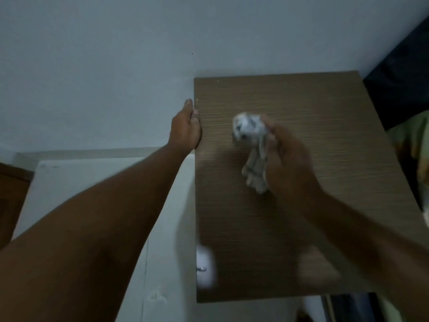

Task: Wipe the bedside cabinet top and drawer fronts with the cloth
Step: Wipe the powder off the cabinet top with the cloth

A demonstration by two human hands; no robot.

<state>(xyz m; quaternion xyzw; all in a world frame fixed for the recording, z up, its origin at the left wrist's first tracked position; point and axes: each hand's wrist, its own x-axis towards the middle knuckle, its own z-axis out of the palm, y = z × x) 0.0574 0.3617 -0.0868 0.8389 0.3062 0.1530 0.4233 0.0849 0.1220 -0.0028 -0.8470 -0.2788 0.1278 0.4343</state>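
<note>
The bedside cabinet top (313, 108) is a brown wood-grain board seen from above, filling the middle and right of the head view. My right hand (287, 156) hovers over its centre, shut on a crumpled white and grey cloth (251, 145) that bunches above my fingers and hangs down below them. My left hand (185, 126) rests against the cabinet's left edge, fingers along the side and thumb on top. The drawer fronts are hidden below the top.
A small white blurred object with a metal part (205, 268) sits at the cabinet's front left edge. A white surface (92, 177) lies to the left, lower down. A pale wall (139, 54) stands behind. Dark and yellow-green bedding (408, 135) borders the right.
</note>
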